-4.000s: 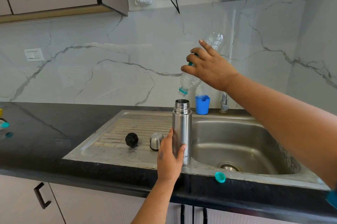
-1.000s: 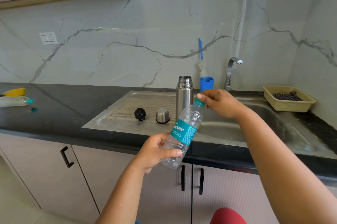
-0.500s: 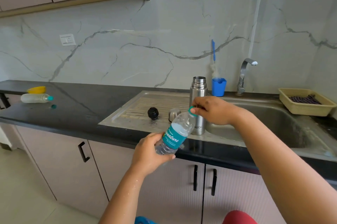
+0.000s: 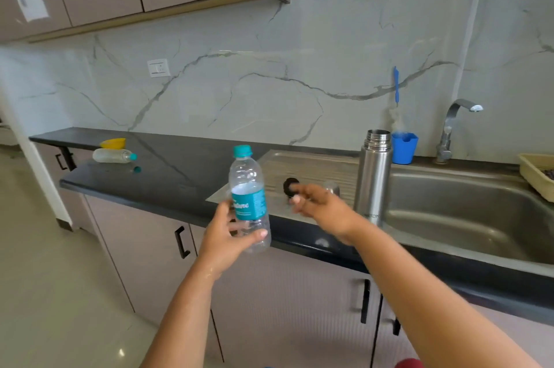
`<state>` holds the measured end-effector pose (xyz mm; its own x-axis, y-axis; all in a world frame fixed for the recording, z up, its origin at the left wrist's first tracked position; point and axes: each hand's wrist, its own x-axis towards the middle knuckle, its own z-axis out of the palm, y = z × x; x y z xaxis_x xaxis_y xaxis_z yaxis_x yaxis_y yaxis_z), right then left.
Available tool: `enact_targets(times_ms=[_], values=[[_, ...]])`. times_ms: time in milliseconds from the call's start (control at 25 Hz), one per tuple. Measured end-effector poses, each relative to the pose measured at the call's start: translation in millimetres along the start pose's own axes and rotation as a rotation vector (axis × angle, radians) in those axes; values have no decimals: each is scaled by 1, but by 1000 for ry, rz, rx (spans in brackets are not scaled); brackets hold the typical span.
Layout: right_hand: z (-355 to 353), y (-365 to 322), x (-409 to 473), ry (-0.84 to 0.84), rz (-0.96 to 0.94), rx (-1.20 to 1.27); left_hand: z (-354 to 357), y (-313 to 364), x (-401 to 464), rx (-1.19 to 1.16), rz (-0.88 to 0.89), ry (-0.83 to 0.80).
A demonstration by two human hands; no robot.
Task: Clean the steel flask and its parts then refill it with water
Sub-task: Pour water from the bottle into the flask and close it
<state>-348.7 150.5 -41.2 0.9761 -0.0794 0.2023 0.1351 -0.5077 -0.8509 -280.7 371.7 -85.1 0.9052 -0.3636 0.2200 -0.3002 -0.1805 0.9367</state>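
**Refill stage: bottle capped, flask open**

Head view. I take the flask (image 4: pixel 372 178) as landmark. It stands upright and uncapped on the sink (image 4: pixel 449 202) drainboard, at the basin's left edge. My left hand (image 4: pixel 223 240) grips a capped plastic bottle (image 4: pixel 249 199), upright, left of the flask and out over the counter (image 4: pixel 168 175) edge; fingers and thumb are curled round its lower body. My right hand (image 4: pixel 325 211) hovers between bottle and flask, holding nothing that I can see; its fingers are loosely curled and blurred, so I cannot tell their exact set.

Step, as I judge it: pouring looks finished, and the flask awaits closing. The black stopper (image 4: pixel 290 186) lies on the drainboard left of the flask; the steel cap (image 4: pixel 332 187) beside it is largely hidden by the right hand. Next move calls for setting the bottle down, then seating the stopper squarely on the flask's threads.

Surroundings. Behind the flask: a blue cup (image 4: pixel 404 148) with a brush, then the tap (image 4: pixel 455 127). Far left of the flask, a second bottle (image 4: pixel 112 155) lies on the dark counter. Marble wall; cabinets above and below.
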Motion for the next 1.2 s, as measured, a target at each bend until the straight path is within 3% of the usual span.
enact_targets(times_ms=[240, 520, 800, 1000, 1200], values=[[62, 7, 80, 30, 20, 99, -29, -5, 89, -180, -42, -81], [94, 51, 263, 306, 164, 61, -51, -33, 287, -68, -85, -230], [78, 80, 390, 580, 445, -26, -5, -60, 438, 94, -111, -252], [61, 111, 442, 594, 567, -9, 19, -70, 510, 178, -124, -414], [47, 132, 454, 483, 620, -32, 28, -94, 543, 192, -147, -501]])
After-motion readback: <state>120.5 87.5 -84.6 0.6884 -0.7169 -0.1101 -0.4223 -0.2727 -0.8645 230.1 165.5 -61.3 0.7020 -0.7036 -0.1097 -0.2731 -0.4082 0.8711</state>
